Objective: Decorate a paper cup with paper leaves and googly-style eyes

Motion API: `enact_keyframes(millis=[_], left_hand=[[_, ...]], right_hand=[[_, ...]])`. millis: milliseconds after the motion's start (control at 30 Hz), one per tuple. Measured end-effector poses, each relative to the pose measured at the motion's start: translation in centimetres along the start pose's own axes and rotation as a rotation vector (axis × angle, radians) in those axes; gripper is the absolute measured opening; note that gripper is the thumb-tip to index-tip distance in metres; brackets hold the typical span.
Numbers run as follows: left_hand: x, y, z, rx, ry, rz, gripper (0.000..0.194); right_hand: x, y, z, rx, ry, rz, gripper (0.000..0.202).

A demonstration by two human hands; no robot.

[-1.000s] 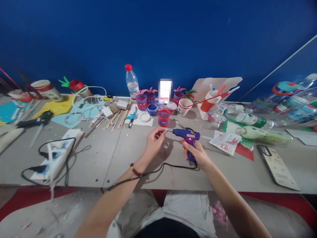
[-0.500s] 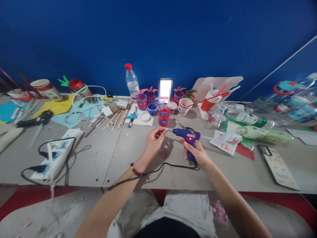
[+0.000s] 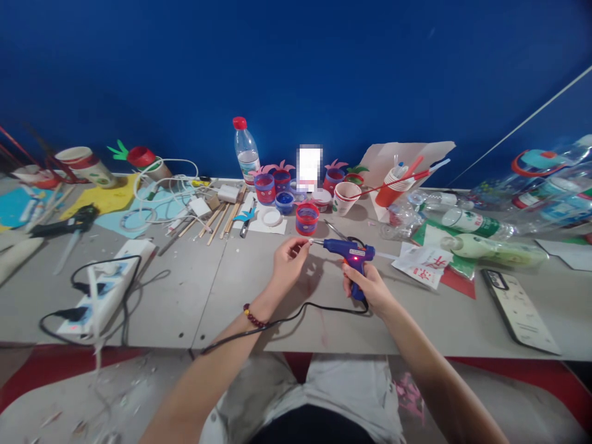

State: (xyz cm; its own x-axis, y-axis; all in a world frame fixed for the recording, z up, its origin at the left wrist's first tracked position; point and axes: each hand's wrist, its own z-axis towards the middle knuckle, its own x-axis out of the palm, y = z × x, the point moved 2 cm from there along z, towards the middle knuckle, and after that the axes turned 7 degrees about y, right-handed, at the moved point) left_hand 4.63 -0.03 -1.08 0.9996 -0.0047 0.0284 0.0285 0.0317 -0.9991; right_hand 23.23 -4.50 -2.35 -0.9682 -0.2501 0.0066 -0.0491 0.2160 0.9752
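Note:
My right hand (image 3: 369,287) is wrapped round the handle of a blue glue gun (image 3: 348,249), its small red light lit and a clear glue stick (image 3: 385,255) poking out of the back. The metal nozzle points left, to the fingertips of my left hand (image 3: 290,261). Those fingers are pinched on something tiny and whitish at the nozzle tip, too small to name. Just beyond my hands stands a red and purple cup (image 3: 307,220). A black cord (image 3: 287,319) runs from the gun across my left forearm.
A white power strip (image 3: 108,290) with plugs lies at left, near another glue gun (image 3: 76,222). Behind my hands stand decorated cups (image 3: 265,190), a paper cup (image 3: 345,198) and a bottle (image 3: 246,151). At right are plastic bottles (image 3: 476,222) and a phone (image 3: 520,311).

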Motion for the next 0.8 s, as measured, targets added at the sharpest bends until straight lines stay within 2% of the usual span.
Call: enact_keyframes(millis=[267, 567, 800], left_hand=[[-0.1, 0.3, 0.0, 0.003, 0.007, 0.022, 0.023], [-0.4, -0.2, -0.2, 0.210, 0.011, 0.186, 0.016], [-0.3, -0.7, -0.6, 0.260, 0.050, 0.247, 0.017]], right_hand=[[0.1, 0.6, 0.0, 0.010, 0.005, -0.012, 0.042], [0.1, 0.7, -0.1, 0.020, 0.004, -0.061, 0.045], [-0.1, -0.1, 0.1, 0.001, -0.014, -0.123, 0.042]])
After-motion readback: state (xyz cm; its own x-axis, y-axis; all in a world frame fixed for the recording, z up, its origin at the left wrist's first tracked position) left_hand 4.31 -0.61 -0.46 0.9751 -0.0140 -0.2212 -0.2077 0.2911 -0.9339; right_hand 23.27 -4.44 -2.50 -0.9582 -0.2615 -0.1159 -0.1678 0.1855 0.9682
